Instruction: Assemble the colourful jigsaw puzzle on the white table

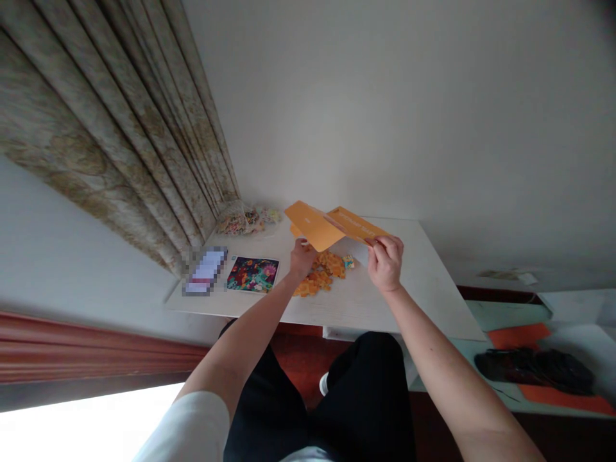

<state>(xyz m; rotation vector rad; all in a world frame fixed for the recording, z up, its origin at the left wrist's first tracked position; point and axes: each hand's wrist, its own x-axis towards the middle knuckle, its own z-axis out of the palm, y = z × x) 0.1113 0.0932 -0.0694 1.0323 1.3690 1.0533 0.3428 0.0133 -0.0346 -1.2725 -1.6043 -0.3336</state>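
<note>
My right hand (386, 263) pinches the right end of an orange cardboard box (315, 224), held tilted above the table with a flap folded out to the left. Below that flap is my left hand (303, 258), its fingers curled close to the flap's lower edge; what they hold is too small to make out. Beneath the box lies a heap of orange-backed jigsaw puzzle pieces (320, 276). One piece with its coloured side up (349, 261) sits at the heap's right edge. A colourful picture sheet (253, 274) lies flat to the left.
A phone (206, 271) with a blurred screen lies at the white table's (409, 301) left side. Behind it, a clear bag of pieces (238, 221) rests near the patterned curtain (110, 115). A wall stands behind the table. Dark shoes (534, 371) sit on a shelf at right.
</note>
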